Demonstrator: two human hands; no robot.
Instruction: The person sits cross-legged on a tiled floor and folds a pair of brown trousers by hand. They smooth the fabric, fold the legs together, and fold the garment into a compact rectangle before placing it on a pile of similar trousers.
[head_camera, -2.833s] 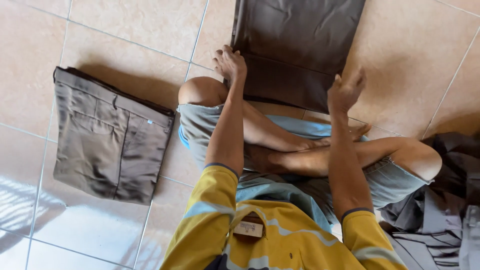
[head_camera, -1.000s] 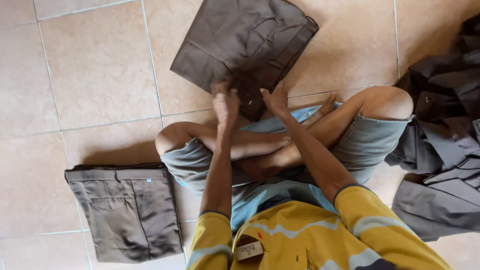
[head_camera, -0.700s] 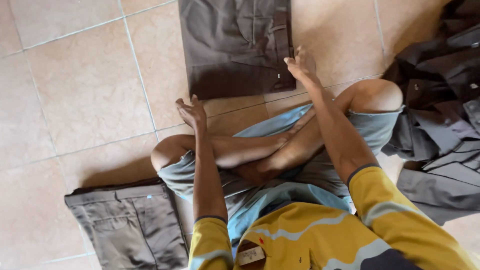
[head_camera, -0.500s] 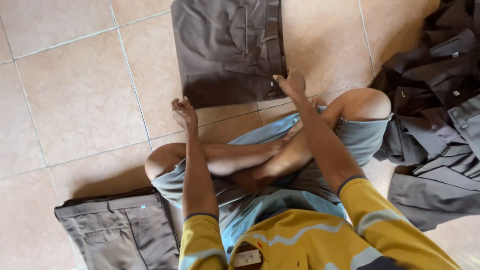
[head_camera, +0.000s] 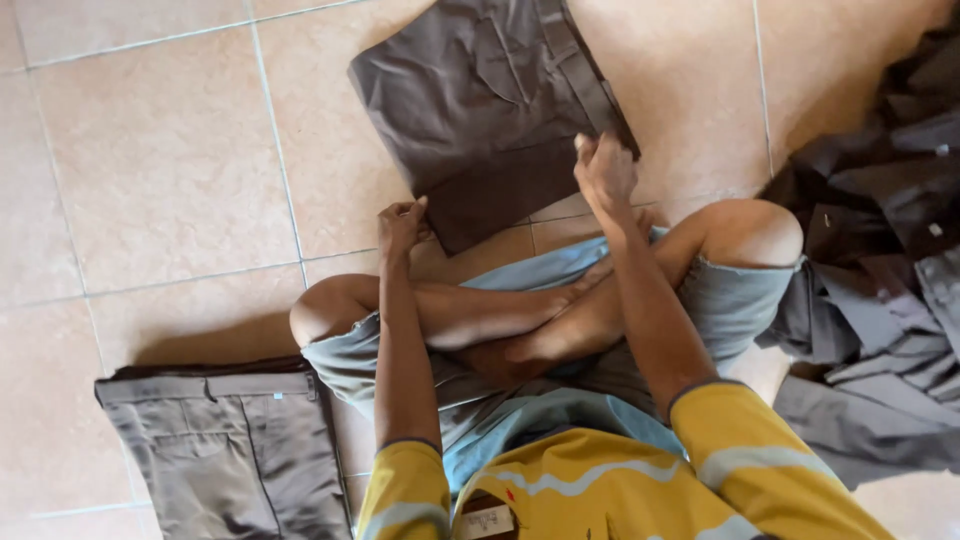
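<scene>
I sit cross-legged on a tiled floor. Dark brown folded trousers (head_camera: 480, 110) lie flat in front of my knees. My left hand (head_camera: 400, 222) grips their near left corner. My right hand (head_camera: 603, 170) grips the near right edge by the waistband. Both arms reach forward over my crossed legs.
A second pair of folded grey-brown trousers (head_camera: 230, 450) lies at my left, beside my knee. A loose heap of dark grey clothes (head_camera: 880, 270) sits on the floor at my right. Beige floor tiles (head_camera: 150, 170) spread to the far left.
Both hands have closed on the near edge of the folded trousers, which have turned and shifted slightly on the floor. The view has swung a little to the left.
</scene>
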